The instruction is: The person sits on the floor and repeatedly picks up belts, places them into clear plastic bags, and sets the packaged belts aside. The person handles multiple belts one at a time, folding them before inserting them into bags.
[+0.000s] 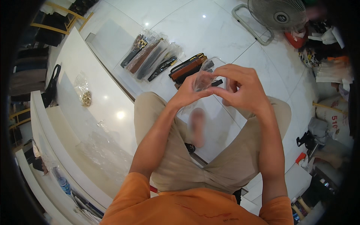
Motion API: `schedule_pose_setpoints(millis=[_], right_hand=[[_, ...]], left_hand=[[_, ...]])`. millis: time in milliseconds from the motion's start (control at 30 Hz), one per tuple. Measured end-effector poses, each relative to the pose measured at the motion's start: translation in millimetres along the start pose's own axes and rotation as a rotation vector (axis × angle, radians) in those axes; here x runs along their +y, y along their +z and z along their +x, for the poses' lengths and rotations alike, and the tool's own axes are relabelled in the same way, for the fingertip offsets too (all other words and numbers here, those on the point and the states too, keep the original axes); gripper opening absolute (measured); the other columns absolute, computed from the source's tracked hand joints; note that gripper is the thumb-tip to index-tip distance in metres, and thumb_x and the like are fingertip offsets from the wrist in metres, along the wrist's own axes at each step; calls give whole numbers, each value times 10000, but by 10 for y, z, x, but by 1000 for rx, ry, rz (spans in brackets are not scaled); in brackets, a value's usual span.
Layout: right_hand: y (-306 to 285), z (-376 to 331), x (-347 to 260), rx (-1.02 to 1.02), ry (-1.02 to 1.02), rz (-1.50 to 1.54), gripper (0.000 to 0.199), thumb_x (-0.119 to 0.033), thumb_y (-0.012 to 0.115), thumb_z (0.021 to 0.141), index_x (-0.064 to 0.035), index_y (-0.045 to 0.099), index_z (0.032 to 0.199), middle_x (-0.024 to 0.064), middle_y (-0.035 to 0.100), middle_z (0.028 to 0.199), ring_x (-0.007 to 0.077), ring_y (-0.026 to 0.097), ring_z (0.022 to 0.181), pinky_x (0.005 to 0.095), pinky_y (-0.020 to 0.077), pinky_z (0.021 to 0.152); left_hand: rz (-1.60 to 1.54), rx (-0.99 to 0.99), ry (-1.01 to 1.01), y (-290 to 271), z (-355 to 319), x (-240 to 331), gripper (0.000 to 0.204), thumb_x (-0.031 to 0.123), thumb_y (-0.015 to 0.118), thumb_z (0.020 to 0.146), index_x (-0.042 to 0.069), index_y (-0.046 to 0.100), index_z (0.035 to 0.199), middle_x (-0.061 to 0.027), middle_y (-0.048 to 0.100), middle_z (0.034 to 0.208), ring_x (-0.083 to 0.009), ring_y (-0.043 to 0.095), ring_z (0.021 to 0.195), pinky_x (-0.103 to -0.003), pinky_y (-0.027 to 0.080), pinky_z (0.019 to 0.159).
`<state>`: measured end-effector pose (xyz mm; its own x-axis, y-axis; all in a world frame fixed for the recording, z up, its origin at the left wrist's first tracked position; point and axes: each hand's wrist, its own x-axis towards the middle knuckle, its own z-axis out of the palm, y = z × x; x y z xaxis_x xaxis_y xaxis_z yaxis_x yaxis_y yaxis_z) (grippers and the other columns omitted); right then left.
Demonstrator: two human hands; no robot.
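Observation:
In front of my knees, both hands meet around a clear plastic bag. My left hand has its fingers around the bag's near side, partly covered by the film. My right hand curves over from the right, with its thumb and fingers closing on the bag's edge. What the bag holds, if anything, is hard to make out. Just beyond the hands on the floor lie folded brown and black belts with gold-coloured metal parts. Left of these sits a row of similar belts in clear wrappers.
At my left is a white bench-like surface with a small bag of gold-coloured pieces and crumpled clear wrappers. A grey fan stands at the far right. Clothes and bags crowd the right side.

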<state>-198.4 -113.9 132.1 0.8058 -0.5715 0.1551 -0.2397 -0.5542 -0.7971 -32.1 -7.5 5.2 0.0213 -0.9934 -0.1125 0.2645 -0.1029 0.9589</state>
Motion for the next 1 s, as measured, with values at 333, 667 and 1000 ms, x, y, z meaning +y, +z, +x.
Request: schedule_pose_setpoints(millis=[333,667,1000], right_hand=[[113,110,152,-612,479,122,173,-110,737,861,-47,751,1022,72,768,993,181,618,609,329,519,620],[-2,265,471,101,443,642,228,-155,625,966,54,713,962,136,756,1010,111,591,623,265,458,558],[1857,-419,2474,-64,1290,201,450,-226,700,877,-35,593,1271,177,691,1150,313,705,845,442,563,780]], left_hand=[[253,-238,-49,-143,35,-67,339,118,791,751,21,631,1033,-19,615,896,-104,539,875,-287,452,803],[75,90,45,-345,82,-74,370,103,826,807,47,666,1136,22,579,839,-50,505,787,-224,415,715],[-315,401,127,-578,148,43,383,97,790,860,10,635,1199,19,600,883,-78,582,857,-245,472,800]])
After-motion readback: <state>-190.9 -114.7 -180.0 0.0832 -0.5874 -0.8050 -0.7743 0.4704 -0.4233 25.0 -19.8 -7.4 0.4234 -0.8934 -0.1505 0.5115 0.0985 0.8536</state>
